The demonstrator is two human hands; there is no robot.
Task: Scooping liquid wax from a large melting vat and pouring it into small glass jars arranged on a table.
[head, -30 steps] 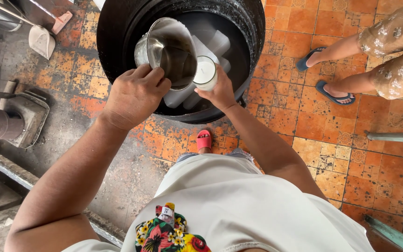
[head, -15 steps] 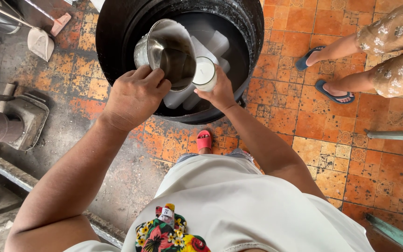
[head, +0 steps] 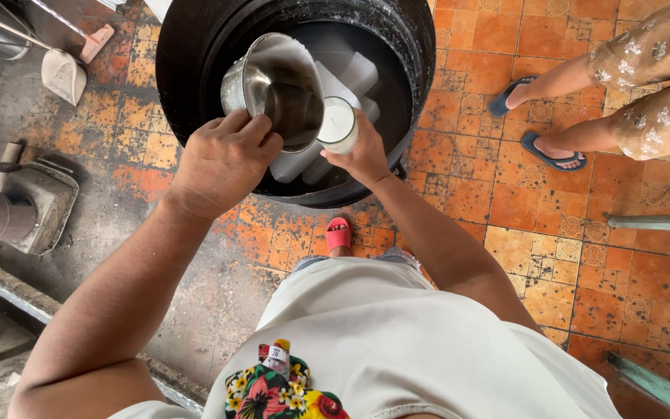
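My left hand grips a shiny metal pot by its near rim and tilts it toward a small cup. My right hand holds that white cup upright against the pot's lip; the cup looks filled with white liquid. Both are held over a big black round tub on the floor. Inside the tub lie several white blocks, partly hidden by the pot.
Another person's legs in blue sandals stand at the right on the orange tiled floor. A metal machine sits at the left. A pale scoop lies at the upper left. My pink sandal shows below the tub.
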